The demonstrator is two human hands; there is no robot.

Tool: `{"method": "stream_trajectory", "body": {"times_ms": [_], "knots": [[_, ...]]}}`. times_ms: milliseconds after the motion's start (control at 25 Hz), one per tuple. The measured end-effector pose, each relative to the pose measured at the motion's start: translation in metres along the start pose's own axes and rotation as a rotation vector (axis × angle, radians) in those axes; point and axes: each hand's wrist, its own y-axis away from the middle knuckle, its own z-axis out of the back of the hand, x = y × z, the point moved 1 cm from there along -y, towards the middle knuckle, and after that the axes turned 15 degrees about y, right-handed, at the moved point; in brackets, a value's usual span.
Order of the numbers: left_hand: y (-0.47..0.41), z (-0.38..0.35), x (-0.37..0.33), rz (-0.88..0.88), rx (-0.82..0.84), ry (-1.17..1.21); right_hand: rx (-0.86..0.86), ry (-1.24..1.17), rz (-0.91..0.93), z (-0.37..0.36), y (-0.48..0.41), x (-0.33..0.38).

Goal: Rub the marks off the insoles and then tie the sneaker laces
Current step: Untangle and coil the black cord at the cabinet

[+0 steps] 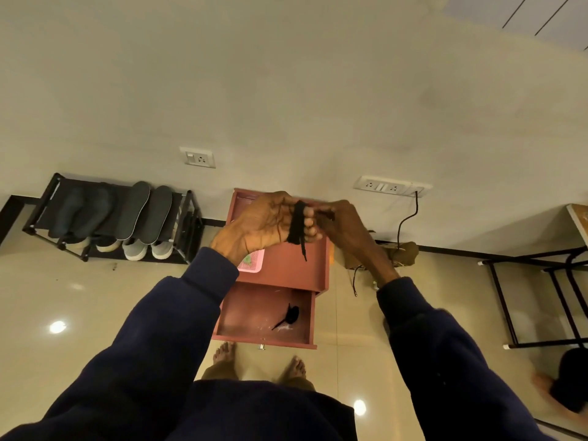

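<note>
The left hand (254, 224) is raised over the red cabinet (313, 268), its fingers bent, with a black lace (296, 226) wound in a flat band around them and a short tail hanging below. The right hand (337, 224) is just beside it and pinches the lace's other end between its fingertips. This looks like sorting out a lace before it goes to a shoe. To do it well, the right hand should draw the end away steadily while the left lets one turn slip off at a time, so the loops do not drop together and knot. Keeping the band flat should stop twists from carrying into the eyelets. A second lace bundle (291, 315) lies in the open drawer (241, 316) below. The insoles (143, 214) lie on the shoe rack (79, 183) to the left, well apart, above pale sneakers (148, 249). Whether their marks are gone cannot be told from here.
</note>
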Motion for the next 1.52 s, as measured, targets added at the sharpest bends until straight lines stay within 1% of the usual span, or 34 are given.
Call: {"method": "stream_trajectory", "body": {"times_ms": [80,160,200,240,280,320,400,440,520,560,600,680,720,840,880,920,1000,1120,1240,1360,1440,1520], "knots": [[-0.001,0.002,-0.005,-0.123,0.02,0.137,0.095,-0.067,-0.053,-0.022,0.022,0.004],[-0.007,0.008,-0.008,-0.242,0.025,0.19,0.14,-0.109,-0.09,-0.036,0.042,0.01],[-0.01,0.012,-0.009,-0.299,0.023,0.2,0.156,-0.116,-0.08,-0.04,0.048,0.015],[-0.013,0.016,-0.009,-0.352,0.015,0.165,0.173,-0.102,-0.057,-0.041,0.053,0.02],[-0.014,0.021,-0.009,-0.395,-0.007,0.069,0.174,-0.053,-0.026,-0.04,0.054,0.024],[-0.015,0.024,-0.006,-0.423,-0.039,-0.077,0.146,0.027,0.004,-0.035,0.051,0.028],[-0.016,0.028,0.003,-0.417,-0.113,-0.358,0.032,0.196,0.048,-0.018,0.04,0.03],[-0.015,0.028,0.007,-0.382,-0.158,-0.435,-0.038,0.255,0.075,-0.007,0.032,0.03],[-0.013,0.021,0.015,-0.283,-0.179,-0.501,-0.167,0.344,0.131,0.013,0.011,0.027],[-0.011,0.016,0.018,-0.219,-0.162,-0.497,-0.208,0.33,0.122,0.018,0.003,0.024],[-0.009,0.011,0.02,-0.163,-0.142,-0.461,-0.222,0.247,0.091,0.02,-0.003,0.02],[-0.004,0.003,0.02,-0.112,-0.123,-0.325,-0.174,-0.015,-0.016,0.011,-0.003,0.015],[-0.001,0.002,0.02,-0.097,-0.116,-0.248,-0.114,-0.181,-0.087,0.002,0.003,0.015],[0.007,0.006,0.019,-0.063,-0.079,-0.046,0.089,-0.797,-0.313,-0.026,0.029,0.019],[0.009,0.01,0.019,-0.072,-0.077,0.005,0.132,-0.946,-0.368,-0.032,0.036,0.023],[0.009,0.014,0.02,-0.086,-0.082,0.049,0.156,-1.04,-0.406,-0.037,0.04,0.027],[0.008,0.021,0.022,-0.112,-0.096,0.109,0.159,-1.128,-0.453,-0.044,0.045,0.033],[0.005,0.028,0.028,-0.122,-0.072,0.169,0.066,-1.168,-0.569,-0.049,0.046,0.038],[0.006,0.028,0.034,-0.126,-0.05,0.182,-0.004,-1.276,-0.657,-0.053,0.049,0.032],[0.008,0.026,0.037,-0.138,-0.11,0.123,-0.058,-1.264,-0.639,-0.061,0.055,0.031],[0.007,0.023,0.039,-0.143,-0.194,0.043,-0.105,-1.232,-0.595,-0.069,0.06,0.03],[0.005,0.018,0.042,-0.184,-0.273,-0.049,-0.157,-1.222,-0.558,-0.075,0.063,0.03]]}}
